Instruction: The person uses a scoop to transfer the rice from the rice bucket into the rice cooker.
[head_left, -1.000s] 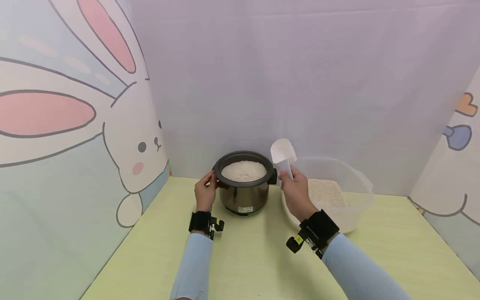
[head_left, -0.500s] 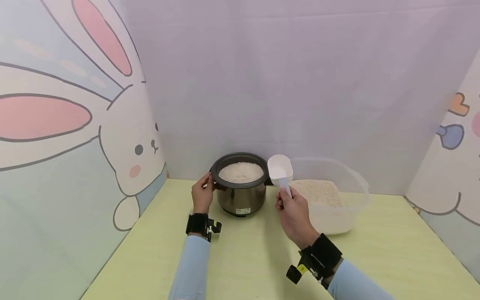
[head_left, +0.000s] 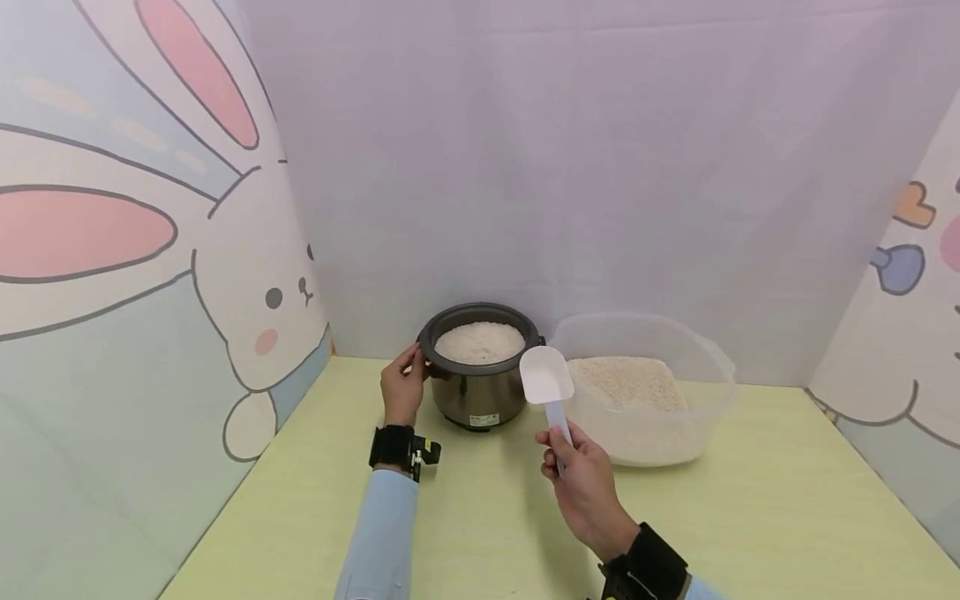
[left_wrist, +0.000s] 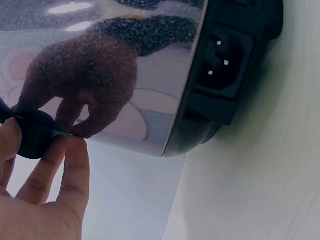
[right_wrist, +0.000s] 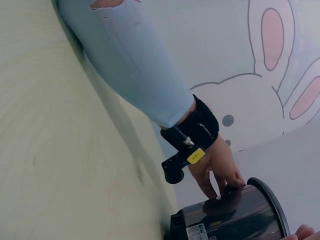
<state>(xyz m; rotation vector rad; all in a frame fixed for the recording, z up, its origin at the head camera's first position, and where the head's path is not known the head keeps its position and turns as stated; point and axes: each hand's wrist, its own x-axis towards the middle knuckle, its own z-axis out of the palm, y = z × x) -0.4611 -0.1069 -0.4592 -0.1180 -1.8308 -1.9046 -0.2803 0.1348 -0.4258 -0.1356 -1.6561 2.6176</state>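
Observation:
A dark metallic rice cooker (head_left: 477,404) stands uncovered at the back of the table, with white rice (head_left: 480,343) heaped inside its black rim. My left hand (head_left: 402,387) is at its left side; in the left wrist view the thumb and fingers pinch the black side handle (left_wrist: 36,139). In front of the cooker's right side, my right hand (head_left: 588,492) grips the handle of a white scoop (head_left: 546,377), its bowl facing up with no rice visible in it. Only fingertips (right_wrist: 305,232) of that hand show in the right wrist view.
To the right of the cooker stands a clear plastic tub (head_left: 660,446) holding more rice (head_left: 630,383). The pale green table (head_left: 787,500) meets a lilac cloth wall (head_left: 600,167). Side panels carry cartoon rabbit drawings. A power socket (left_wrist: 222,65) sits low on the cooker.
The scoop has come down and toward me in my right hand, its bowl now lying in front of the cooker's rim. My left hand keeps its hold on the cooker's handle.

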